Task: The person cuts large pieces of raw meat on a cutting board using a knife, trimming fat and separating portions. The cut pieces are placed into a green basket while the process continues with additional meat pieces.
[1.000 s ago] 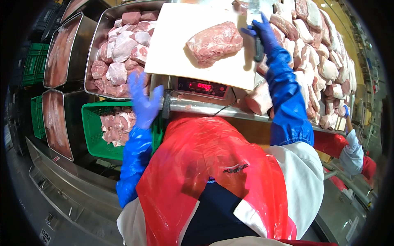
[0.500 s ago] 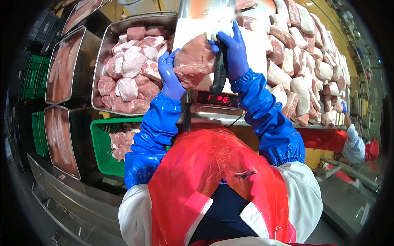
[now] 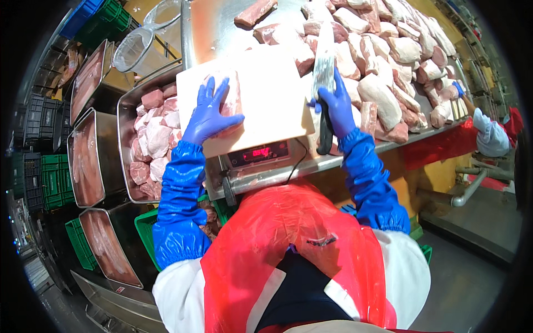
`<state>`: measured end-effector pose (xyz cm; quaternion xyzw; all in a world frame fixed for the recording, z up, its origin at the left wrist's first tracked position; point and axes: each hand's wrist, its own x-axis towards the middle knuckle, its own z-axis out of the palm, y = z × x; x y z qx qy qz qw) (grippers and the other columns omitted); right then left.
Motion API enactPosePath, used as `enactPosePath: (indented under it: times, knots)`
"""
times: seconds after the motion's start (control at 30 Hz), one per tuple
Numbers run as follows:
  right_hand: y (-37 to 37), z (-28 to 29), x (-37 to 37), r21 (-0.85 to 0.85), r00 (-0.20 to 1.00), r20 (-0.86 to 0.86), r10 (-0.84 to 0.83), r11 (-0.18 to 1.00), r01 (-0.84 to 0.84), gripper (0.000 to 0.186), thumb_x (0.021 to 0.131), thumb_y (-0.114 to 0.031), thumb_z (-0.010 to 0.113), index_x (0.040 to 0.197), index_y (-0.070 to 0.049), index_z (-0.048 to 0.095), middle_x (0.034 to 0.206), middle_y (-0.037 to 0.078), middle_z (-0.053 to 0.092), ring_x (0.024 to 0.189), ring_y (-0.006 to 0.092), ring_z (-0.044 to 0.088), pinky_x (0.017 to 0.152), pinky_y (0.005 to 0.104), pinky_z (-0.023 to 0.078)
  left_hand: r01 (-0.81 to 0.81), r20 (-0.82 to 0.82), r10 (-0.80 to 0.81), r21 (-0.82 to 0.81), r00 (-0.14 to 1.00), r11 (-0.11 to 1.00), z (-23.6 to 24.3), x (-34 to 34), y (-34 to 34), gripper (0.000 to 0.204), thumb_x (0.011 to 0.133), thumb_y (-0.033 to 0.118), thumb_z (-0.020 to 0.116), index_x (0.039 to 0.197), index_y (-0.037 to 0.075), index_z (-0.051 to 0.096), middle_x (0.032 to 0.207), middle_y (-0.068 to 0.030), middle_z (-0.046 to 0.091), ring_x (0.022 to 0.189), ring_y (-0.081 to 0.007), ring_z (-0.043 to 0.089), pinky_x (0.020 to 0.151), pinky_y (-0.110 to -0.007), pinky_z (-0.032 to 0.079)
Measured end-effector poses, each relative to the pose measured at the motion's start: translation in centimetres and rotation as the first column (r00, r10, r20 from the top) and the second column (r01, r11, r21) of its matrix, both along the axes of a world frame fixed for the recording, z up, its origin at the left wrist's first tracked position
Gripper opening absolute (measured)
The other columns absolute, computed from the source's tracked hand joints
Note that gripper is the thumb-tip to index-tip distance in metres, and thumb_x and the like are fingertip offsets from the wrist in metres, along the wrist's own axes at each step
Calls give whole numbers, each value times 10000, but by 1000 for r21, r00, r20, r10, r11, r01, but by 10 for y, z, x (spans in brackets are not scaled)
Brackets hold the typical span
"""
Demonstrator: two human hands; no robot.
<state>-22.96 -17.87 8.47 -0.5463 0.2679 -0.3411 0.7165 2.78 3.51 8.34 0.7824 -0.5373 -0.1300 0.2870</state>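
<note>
My left hand (image 3: 208,115), blue-gloved, lies with fingers spread on a piece of pink meat (image 3: 232,100) on the white cutting board (image 3: 273,102). The hand covers part of that meat, and bright glare washes out its edges. Just off the board's right side, my right hand (image 3: 337,106) is closed around the black handle of a large knife (image 3: 324,62). Its wide blade points away from me, over the pile of meat pieces (image 3: 383,94). Below the board's near edge sits a scale with a red lit display (image 3: 259,154).
Left of the board stands a steel tub (image 3: 123,150) of meat chunks. Further left are steel bins (image 3: 105,158) and green crates (image 3: 55,180). A steel rod-like tool (image 3: 229,191) hangs at the table edge (image 3: 250,180). At far right, a co-worker's gloved hand (image 3: 458,89) touches meat.
My view has swung, shifting the scene. Both hands were at a large meat chunk held up over the board; now my left hand rests flat on meat, and my right has moved right with the knife.
</note>
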Motion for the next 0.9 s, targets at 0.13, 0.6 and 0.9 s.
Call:
enactPosePath:
  times: [0.13,0.6,0.9]
  knots:
    - [8,-12,-33,65,998,-46,34,997,-31,714,943,-32,542,1583,-83,228,1150,131,611,740,147,633,610,277,551,-21,102,-3,228,995,973,5,21,-1,1062,730,470,843,1565,97,302,1614,-287,178,1508,-416,187,1218,-475,209]
    - [-46,-14,193,-45,885,66,461,887,-459,745,910,-33,603,1563,-38,246,1040,165,637,752,212,659,633,334,564,-47,-117,20,-235,993,971,-43,-9,33,1088,588,259,897,1530,126,369,1580,-259,269,1468,-428,271,1188,-509,289]
    - [58,-31,178,145,810,-35,585,805,-575,834,894,39,575,1591,-31,123,855,136,621,637,191,604,593,284,514,-326,-567,28,-431,823,842,-74,8,99,1009,611,86,856,1505,55,390,1427,-146,493,1305,-284,509,1093,-382,427]
